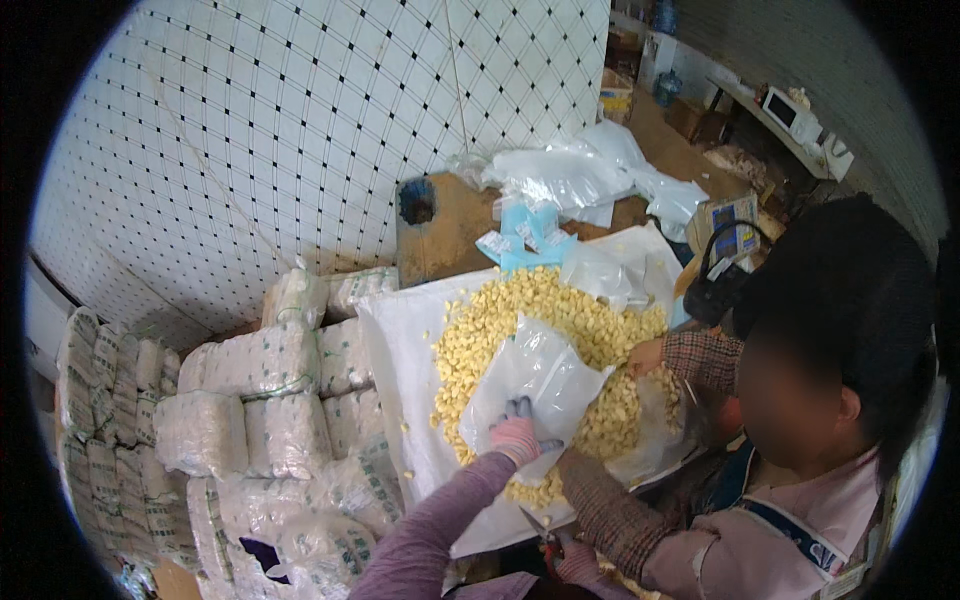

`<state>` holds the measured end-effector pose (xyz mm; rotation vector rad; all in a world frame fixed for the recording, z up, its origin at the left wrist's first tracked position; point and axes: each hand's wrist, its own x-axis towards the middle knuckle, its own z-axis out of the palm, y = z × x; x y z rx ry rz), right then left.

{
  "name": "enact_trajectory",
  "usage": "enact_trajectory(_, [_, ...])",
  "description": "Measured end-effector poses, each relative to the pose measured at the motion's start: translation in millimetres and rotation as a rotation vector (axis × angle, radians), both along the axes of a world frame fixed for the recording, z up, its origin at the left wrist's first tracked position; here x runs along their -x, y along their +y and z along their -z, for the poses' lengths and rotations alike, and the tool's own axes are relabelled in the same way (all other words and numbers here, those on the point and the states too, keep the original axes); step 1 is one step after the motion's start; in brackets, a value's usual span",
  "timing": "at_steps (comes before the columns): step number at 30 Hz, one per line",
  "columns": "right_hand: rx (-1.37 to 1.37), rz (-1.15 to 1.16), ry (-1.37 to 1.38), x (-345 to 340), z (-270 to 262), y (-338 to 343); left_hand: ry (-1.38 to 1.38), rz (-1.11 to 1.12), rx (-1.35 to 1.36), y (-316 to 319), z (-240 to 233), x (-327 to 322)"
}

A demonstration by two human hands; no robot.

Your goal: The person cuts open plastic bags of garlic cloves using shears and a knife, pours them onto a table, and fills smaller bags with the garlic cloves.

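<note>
My left hand (519, 436), in a pink and grey glove, lies with spread fingers on a white plastic bag (536, 367). The bag rests on a heap of pale yellow pieces (480, 337) that look like peeled garlic cloves. They are spread over a white sheet (405, 360). Low in the view, my right hand (581, 564), also gloved in pink, is closed around red-handled scissors (553, 551). The blades point up and left at the sheet's near edge. A co-worker's forearm partly covers this area. The co-worker's far hand (646, 358) touches the heap's right side.
Packed plastic bundles (255, 360) are stacked at the left beside a tiled wall (300, 135). Behind the heap lie blue printed packets (529, 236) and clear plastic bags (555, 172). A co-worker (780, 510) leans in close on the right, near a boxy device with a display (731, 225).
</note>
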<state>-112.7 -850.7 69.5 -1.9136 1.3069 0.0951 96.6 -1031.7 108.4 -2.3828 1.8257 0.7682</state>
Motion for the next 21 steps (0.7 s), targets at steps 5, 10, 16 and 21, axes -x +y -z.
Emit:
enact_trajectory(5, [0.042, 0.259, -0.155, 28.9, 65.9, 28.2, -0.110, 0.043, 0.083, -24.7, 17.0, 40.7])
enact_trajectory(10, [-0.097, 0.326, -0.184, 22.6, 32.0, 22.2, 0.024, 0.272, 0.248, -39.5, 21.6, -36.1])
enact_trajectory(16, [-0.257, 0.108, 0.042, 4.9, -10.6, -8.8, 0.153, 0.350, 0.102, -90.8, -81.8, -91.4])
enact_trajectory(21, [-0.104, 0.055, 0.008, 12.9, 31.7, 6.3, 0.106, 1.026, 0.180, -147.2, -128.6, -133.6])
